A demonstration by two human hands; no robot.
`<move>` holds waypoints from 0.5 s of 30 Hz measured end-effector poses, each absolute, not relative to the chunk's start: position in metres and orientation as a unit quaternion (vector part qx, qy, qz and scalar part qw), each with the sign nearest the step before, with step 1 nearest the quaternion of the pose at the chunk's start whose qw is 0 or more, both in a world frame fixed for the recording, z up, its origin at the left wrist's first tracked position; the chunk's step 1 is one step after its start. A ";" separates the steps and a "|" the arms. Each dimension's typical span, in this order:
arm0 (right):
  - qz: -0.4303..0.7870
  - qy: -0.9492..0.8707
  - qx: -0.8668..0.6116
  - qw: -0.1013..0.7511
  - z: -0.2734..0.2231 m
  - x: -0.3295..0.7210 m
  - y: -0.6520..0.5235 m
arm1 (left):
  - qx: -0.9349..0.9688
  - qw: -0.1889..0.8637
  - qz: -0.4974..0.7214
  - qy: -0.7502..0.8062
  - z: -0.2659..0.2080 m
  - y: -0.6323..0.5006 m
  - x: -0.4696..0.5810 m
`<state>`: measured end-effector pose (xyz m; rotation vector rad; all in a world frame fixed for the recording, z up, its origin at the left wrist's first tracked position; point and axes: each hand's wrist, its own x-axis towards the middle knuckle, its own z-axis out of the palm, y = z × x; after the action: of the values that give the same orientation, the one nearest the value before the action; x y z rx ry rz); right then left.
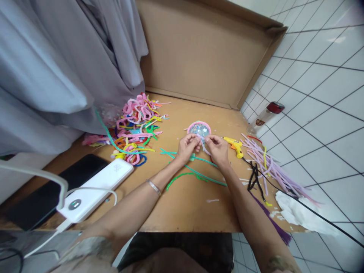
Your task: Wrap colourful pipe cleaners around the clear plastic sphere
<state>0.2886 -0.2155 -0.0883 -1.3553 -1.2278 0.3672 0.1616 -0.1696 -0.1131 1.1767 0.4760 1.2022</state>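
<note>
Pale lilac fuzzy pipe cleaner (pixel 203 142) bends between the left hand (pixel 189 146) and right hand (pixel 218 150), thumbs and fingertips pinched on it, just before a round, pink-rimmed dish (pixel 199 122); a yellow glue gun (pixel 236 146) lies beside the right.

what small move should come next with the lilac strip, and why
Probably fold the lower part of the lilac strip upward: the left hand and right hand pinch it close together, and that part curves down below the pinch.
</note>
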 end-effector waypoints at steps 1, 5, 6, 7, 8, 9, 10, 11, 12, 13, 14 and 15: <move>0.133 -0.544 -0.590 0.582 -0.087 0.290 -0.217 | 0.516 0.644 0.525 0.209 -0.113 -0.169 0.161; 0.068 -0.592 -0.605 0.528 -0.084 0.292 -0.220 | 0.526 0.637 0.520 0.216 -0.115 -0.168 0.161; 0.058 -0.600 -0.607 0.518 -0.085 0.292 -0.220 | 0.531 0.631 0.520 0.221 -0.115 -0.167 0.161; 0.043 -0.607 -0.608 0.509 -0.085 0.291 -0.221 | 0.536 0.626 0.520 0.226 -0.115 -0.167 0.161; 0.021 -0.612 -0.611 0.501 -0.086 0.291 -0.221 | 0.539 0.620 0.522 0.232 -0.115 -0.167 0.161; -0.009 -0.613 -0.615 0.496 -0.086 0.291 -0.221 | 0.540 0.615 0.524 0.236 -0.115 -0.167 0.162; -0.048 -0.610 -0.617 0.495 -0.087 0.290 -0.222 | 0.540 0.609 0.529 0.239 -0.114 -0.167 0.162; -0.091 -0.603 -0.618 0.497 -0.087 0.289 -0.223 | 0.539 0.602 0.538 0.242 -0.113 -0.167 0.162; -0.136 -0.594 -0.615 0.500 -0.087 0.288 -0.224 | 0.535 0.595 0.549 0.243 -0.112 -0.167 0.162; -0.178 -0.586 -0.610 0.502 -0.087 0.286 -0.225 | 0.526 0.590 0.562 0.244 -0.111 -0.166 0.162; -0.214 -0.582 -0.602 0.502 -0.087 0.284 -0.226 | 0.513 0.588 0.575 0.244 -0.110 -0.165 0.162; -0.243 -0.584 -0.592 0.499 -0.087 0.282 -0.228 | 0.496 0.592 0.587 0.242 -0.110 -0.164 0.162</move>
<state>0.2816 -0.2279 -0.0873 -1.4337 -1.4137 -0.5889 0.1624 -0.1644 -0.1096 1.1546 0.5620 1.3651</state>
